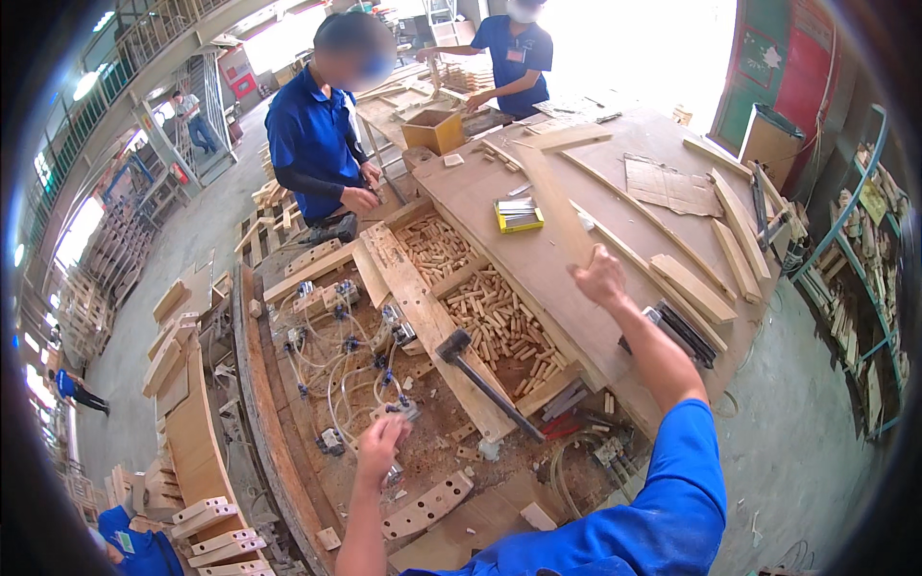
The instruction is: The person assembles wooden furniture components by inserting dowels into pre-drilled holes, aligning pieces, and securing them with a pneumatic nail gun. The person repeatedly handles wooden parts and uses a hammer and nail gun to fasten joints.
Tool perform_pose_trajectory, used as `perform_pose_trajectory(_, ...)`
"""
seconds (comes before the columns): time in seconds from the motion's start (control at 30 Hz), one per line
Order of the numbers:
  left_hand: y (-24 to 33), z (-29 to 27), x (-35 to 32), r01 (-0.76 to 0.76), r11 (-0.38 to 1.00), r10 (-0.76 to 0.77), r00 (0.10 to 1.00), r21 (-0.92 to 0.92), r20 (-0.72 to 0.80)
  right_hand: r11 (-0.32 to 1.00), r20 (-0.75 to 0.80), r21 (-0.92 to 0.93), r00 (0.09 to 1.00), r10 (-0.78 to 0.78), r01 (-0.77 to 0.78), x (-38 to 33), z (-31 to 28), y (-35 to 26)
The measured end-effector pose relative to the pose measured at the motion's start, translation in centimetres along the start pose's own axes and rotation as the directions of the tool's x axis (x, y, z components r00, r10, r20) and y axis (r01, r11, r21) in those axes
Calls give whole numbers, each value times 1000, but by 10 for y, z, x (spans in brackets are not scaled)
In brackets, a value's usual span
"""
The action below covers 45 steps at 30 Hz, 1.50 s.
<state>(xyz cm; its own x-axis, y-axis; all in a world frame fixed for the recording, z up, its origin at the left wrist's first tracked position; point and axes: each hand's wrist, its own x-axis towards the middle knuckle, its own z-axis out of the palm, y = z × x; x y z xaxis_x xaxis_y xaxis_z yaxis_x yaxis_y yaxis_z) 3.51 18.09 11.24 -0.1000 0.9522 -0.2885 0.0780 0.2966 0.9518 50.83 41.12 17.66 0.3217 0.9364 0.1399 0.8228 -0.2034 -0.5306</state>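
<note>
A: Right hand (600, 276) raised, fingers clamped on a long curved wooden strip (557, 206) held clear above the bench (576, 182).

B: Left hand (381, 442)?

A: Down on the sawdusty jig by the air valves (399, 408); finger state unclear. Hammer (480, 379) lies across the plank beside the dowel trays (499, 322), within reach.

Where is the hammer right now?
The hammer lies on a wooden plank near the middle of the head view, between the person's left hand and the tray of wooden dowels; neither hand touches it.
</note>
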Motion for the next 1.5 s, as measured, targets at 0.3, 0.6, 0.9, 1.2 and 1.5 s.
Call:
perform_pose_trajectory(0.3, -102, -77, -140, 121, 969, -220, 823, -216, -524, 1000, 160, -25, 987, 23, -19, 170, 87, 11)
perform_pose_trajectory(0.6, -67, -94, -254, 336, 940, -197, 665, 52, -720, 955, -24, -173, 968, -249, 241, 138, 98, -2)
perform_pose_trajectory(0.9, -28, -307, -373, 824, 87, 321, 509, 559, -799, 905, -220, 41, 887, -406, 424, -24, 38, 44)
perform_pose_trajectory(1.2, -48, -374, -375, 688, -105, 101, 726, 718, -681, 907, 122, 334, 943, -311, 256, -202, 11, 37)
perform_pose_trajectory(1.5, -56, -224, -354, 20, 113, 435, 898, 993, -68, 938, 324, 336, 925, -199, 83, -227, 51, 20)
